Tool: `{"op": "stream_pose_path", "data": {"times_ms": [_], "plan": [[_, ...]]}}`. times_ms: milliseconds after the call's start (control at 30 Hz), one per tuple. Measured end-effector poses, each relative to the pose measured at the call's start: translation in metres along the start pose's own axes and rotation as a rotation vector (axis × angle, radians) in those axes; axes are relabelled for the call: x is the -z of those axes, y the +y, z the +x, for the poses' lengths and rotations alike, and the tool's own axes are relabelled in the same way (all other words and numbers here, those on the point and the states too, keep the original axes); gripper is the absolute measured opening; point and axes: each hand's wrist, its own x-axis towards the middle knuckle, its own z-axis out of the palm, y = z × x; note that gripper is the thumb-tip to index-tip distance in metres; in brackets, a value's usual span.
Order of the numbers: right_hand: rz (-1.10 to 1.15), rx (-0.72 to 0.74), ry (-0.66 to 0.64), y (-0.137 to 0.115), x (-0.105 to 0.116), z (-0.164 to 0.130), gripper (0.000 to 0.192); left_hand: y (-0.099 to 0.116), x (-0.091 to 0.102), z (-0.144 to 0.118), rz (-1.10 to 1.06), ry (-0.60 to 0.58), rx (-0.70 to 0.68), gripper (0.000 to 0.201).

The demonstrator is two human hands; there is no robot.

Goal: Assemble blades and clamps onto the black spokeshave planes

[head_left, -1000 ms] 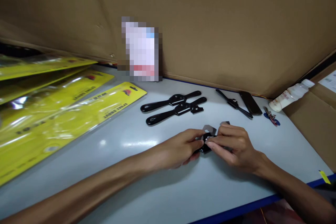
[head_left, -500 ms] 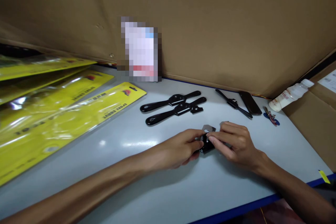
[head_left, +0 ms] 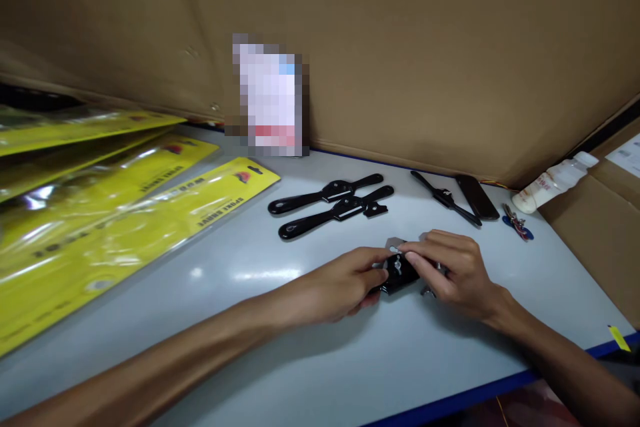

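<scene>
My left hand (head_left: 357,283) is closed around one end of a black spokeshave (head_left: 406,275), held just above the table. A silver screw (head_left: 398,264) shows on its middle, and a flat metal blade (head_left: 394,244) sticks out at its far side. Bent over the other end is my right hand (head_left: 453,270), thumb and fingertips pinched at the blade and body; its fingers partly hide that side. Beyond my hands lie two more black spokeshaves (head_left: 305,222), side by side, with a small black notched plate (head_left: 376,211) touching the nearer one.
Yellow blister packs (head_left: 200,213) printed "spoke shave" are stacked at the left. Farther right lie another spokeshave (head_left: 443,197), a dark phone-like slab (head_left: 477,197), a small bunch of metal pieces (head_left: 517,221) and a white bottle (head_left: 553,181). Cardboard walls (head_left: 400,67) border the table.
My right fingertips have moved off the screw, slightly up and right, so the screw and more of the black body show. My left hand keeps its hold.
</scene>
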Motion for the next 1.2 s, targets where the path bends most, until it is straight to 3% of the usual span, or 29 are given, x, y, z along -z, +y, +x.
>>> {"op": "stream_pose_path", "data": {"times_ms": [233,367,533,700,867,1033,1200], "plan": [[-0.055,0.052,-0.037,-0.0006,0.0030,0.0003,0.032,0.0036,-0.0007,-0.0007,0.015,0.016,0.049,0.029],[0.062,0.058,-0.066,-0.0027,0.0042,0.0017,0.036,0.0062,-0.0011,-0.0024,0.016,0.007,0.054,0.028],[-0.003,-0.006,0.000,-0.0026,0.0027,0.0007,0.031,0.0050,0.0001,-0.0033,0.014,-0.007,0.053,0.031],[0.096,0.046,-0.087,-0.0055,0.0001,-0.0004,0.034,0.0036,0.0007,-0.0033,-0.005,-0.012,0.029,0.031],[0.068,-0.008,0.013,-0.0042,0.0020,0.0011,0.022,0.0059,0.0000,-0.0040,0.012,0.000,0.044,0.032],[0.176,-0.076,-0.061,-0.0039,0.0036,0.0021,0.045,0.0074,-0.0003,-0.0051,0.011,0.003,0.057,0.033],[0.152,-0.116,-0.003,-0.0019,0.0003,-0.0006,0.022,0.0030,0.0012,-0.0040,-0.005,-0.010,0.046,0.039]]}}
